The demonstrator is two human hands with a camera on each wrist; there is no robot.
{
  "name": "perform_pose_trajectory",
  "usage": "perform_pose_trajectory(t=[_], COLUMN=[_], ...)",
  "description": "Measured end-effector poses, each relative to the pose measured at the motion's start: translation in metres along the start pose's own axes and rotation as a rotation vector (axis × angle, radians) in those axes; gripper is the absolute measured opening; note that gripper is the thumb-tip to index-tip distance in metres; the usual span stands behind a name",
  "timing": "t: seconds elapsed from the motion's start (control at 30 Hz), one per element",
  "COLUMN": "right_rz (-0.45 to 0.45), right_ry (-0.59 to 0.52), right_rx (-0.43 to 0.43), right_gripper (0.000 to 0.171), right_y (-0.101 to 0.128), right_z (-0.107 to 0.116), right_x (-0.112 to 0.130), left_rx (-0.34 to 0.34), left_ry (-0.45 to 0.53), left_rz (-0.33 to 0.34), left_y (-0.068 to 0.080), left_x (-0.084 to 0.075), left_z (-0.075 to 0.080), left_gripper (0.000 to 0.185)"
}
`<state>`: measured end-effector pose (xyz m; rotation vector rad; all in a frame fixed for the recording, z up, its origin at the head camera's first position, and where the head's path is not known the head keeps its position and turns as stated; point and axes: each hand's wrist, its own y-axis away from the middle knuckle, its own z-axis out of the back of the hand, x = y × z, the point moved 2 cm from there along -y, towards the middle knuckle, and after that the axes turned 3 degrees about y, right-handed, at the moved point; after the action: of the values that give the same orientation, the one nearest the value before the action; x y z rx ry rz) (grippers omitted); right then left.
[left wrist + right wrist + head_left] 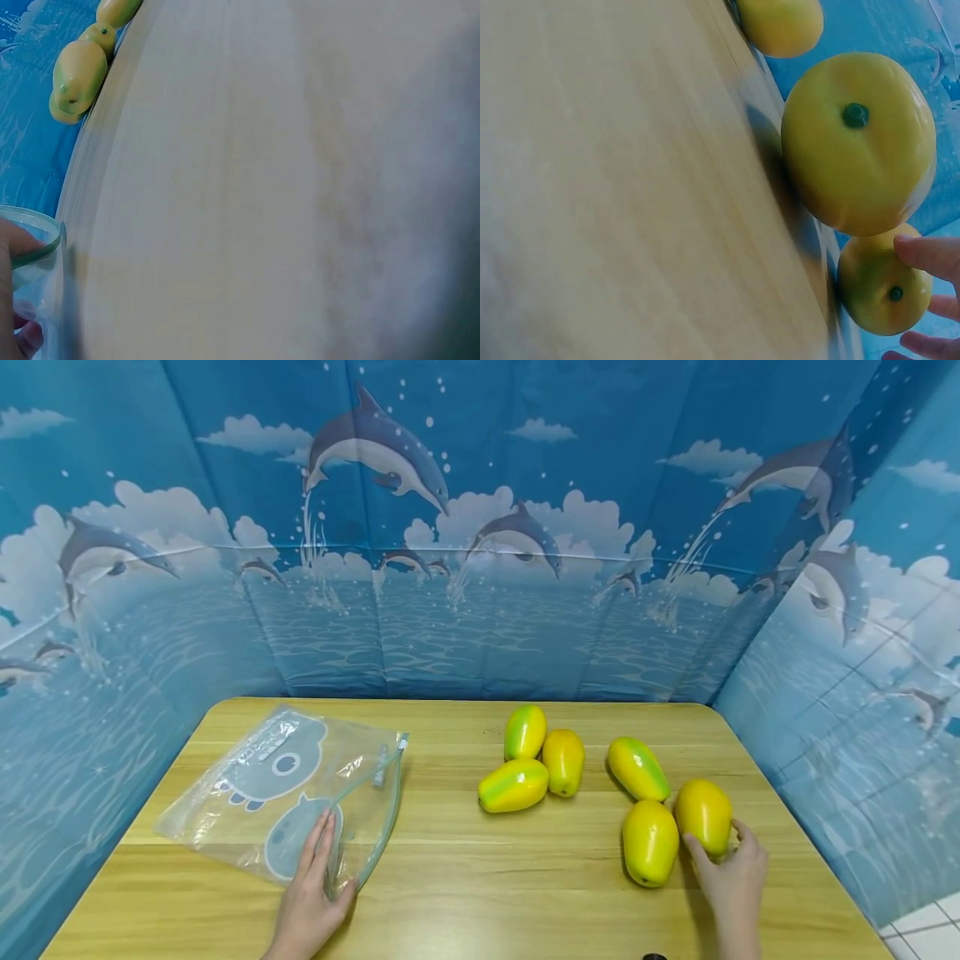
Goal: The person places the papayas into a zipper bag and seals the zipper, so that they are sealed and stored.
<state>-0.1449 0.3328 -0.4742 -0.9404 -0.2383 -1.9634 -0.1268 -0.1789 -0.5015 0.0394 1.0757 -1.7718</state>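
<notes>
In the head view my left hand [309,893] rests on a clear zip bag [232,814] with blue animal prints, at the table's left. Its fingers lie straight on top; the thumb sits by the parted, green-edged mouth. The left wrist view shows the bag's curved rim [46,251] beside the thumb. Over at the right, my right hand [733,872] grips the near end of a yellow papaya [703,814], thumb on one side and fingers on the other. A second papaya [649,843] lies just left of it, and a green-striped one [637,768] lies behind.
Three more papayas form a group on the wooden table [450,877]: a greenish one [525,732] at the back, one [563,762] to its right, one [513,786] in front. A dolphin-print sheet [480,635] hangs behind. A small black object [655,957] shows at the bottom edge.
</notes>
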Motion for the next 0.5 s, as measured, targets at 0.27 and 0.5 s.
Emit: perform_pose_trajectory(t=[0.27, 0.5], right_rz=[-0.021, -0.052], right_ry=[-0.045, -0.095], right_rx=[0.021, 0.037], right_gripper=[0.067, 0.071], right_y=[0.0004, -0.0005], right_z=[-0.0027, -0.0037], right_x=[-0.0040, -0.0072], left_rx=[0.018, 0.012], left_ry=[0.010, 0.001], left_rz=[0.039, 0.039], left_y=[0.0014, 0.0015], left_x=[0.0006, 0.0007], left_z=[-0.0013, -0.0016], left_gripper=[0.108, 0.108])
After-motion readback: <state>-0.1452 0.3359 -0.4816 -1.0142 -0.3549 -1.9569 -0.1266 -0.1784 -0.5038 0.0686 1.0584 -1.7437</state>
